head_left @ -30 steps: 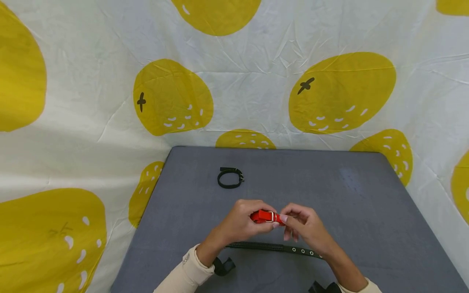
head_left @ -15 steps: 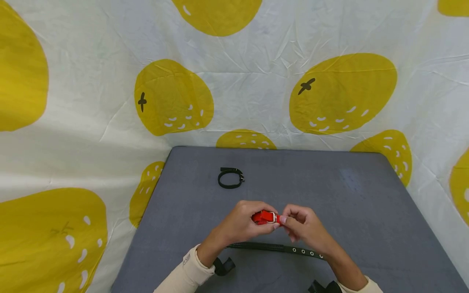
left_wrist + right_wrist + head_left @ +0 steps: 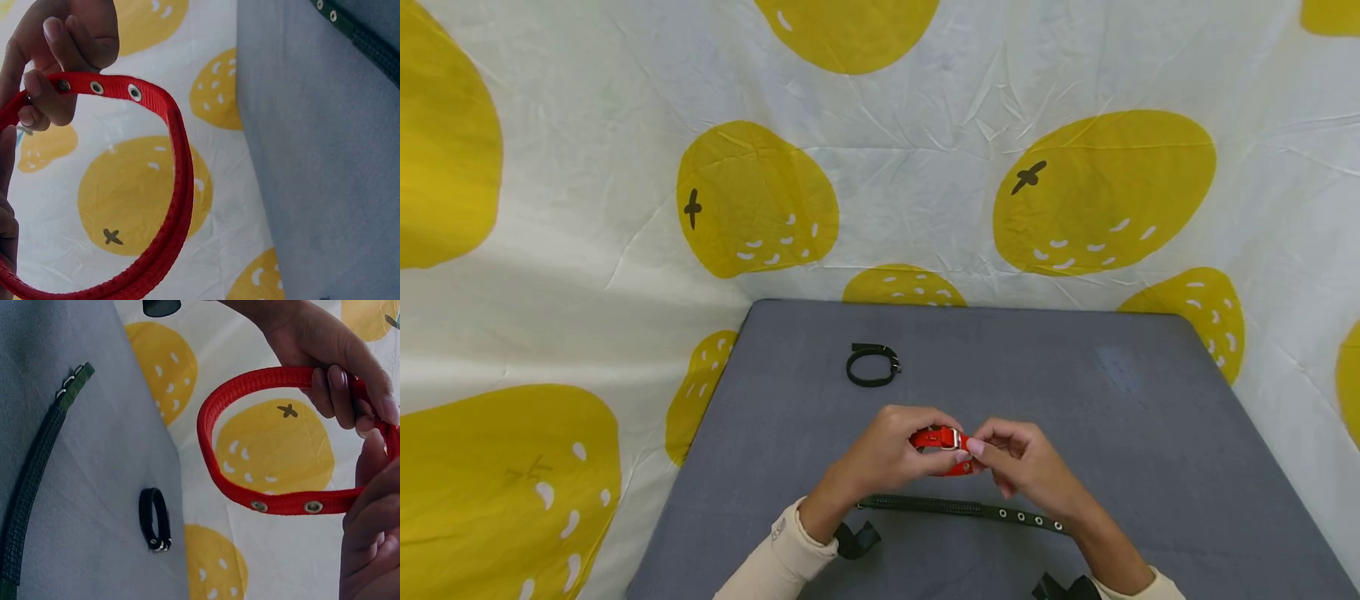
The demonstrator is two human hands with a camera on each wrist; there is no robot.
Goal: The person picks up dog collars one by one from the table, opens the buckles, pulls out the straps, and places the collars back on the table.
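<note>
A red collar [image 3: 934,437] is held up in a loop above the table. My left hand [image 3: 883,450] grips it on the left, thumb and fingers around the band beside the metal buckle [image 3: 955,439]. Just right of the buckle, my right hand [image 3: 1022,458] pinches the strap between thumb and fingers. Metal eyelets line the red band [image 3: 119,87] in the left wrist view. In the right wrist view, the loop [image 3: 209,444] hangs between my left hand [image 3: 331,347] and right hand [image 3: 375,537]. Fingers cover part of the fastening.
Below the hands, a dark green collar [image 3: 925,504] with eyelets lies stretched out on the grey table [image 3: 1037,358]. Farther back sits a dark buckled collar [image 3: 872,382] closed into a ring. A white cloth [image 3: 910,192] with yellow fruit prints hangs behind the table.
The red collar has turned in my hands, so its lower band with an eyelet now shows beneath my left thumb. My left hand has shifted slightly up and left. The collars on the table stay put.
</note>
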